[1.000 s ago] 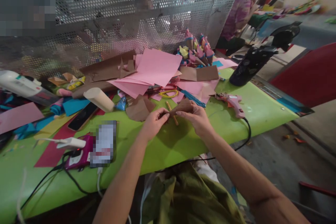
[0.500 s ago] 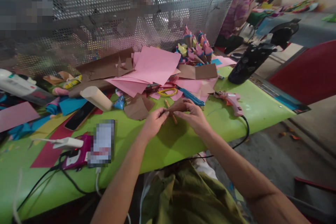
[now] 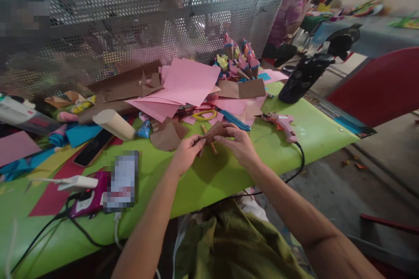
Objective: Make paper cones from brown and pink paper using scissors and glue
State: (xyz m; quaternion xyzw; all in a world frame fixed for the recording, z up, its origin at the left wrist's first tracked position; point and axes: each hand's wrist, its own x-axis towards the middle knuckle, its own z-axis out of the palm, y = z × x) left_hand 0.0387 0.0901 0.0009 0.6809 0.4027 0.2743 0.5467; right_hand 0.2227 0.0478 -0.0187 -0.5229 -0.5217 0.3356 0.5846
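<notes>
Between my two hands is a small piece of brown paper [image 3: 216, 130], curled into a cone-like shape. My left hand [image 3: 189, 150] pinches its left, narrower end. The fingers of my right hand [image 3: 238, 141] are closed on its right side. Beneath the paper, a thin tan stick [image 3: 209, 138] lies on the green tabletop, partly covered. A crumpled sheet of brown paper [image 3: 166, 135] rests just left of my left hand. Beyond my right hand are a blue cutter [image 3: 235, 120] and yellow-handled scissors [image 3: 204, 114].
A pink glue gun [image 3: 284, 125] with a black cord lies at the right, near a dark bottle [image 3: 304, 79]. Pink sheets [image 3: 191, 82] and several paper cones [image 3: 242, 59] stand behind. At left are a phone [image 3: 122, 181] and a purple power adapter [image 3: 93, 196].
The brown paper has turned in my fingers and now shows a more pointed, rolled shape. Both hands stay on it. The whole view has shifted slightly.
</notes>
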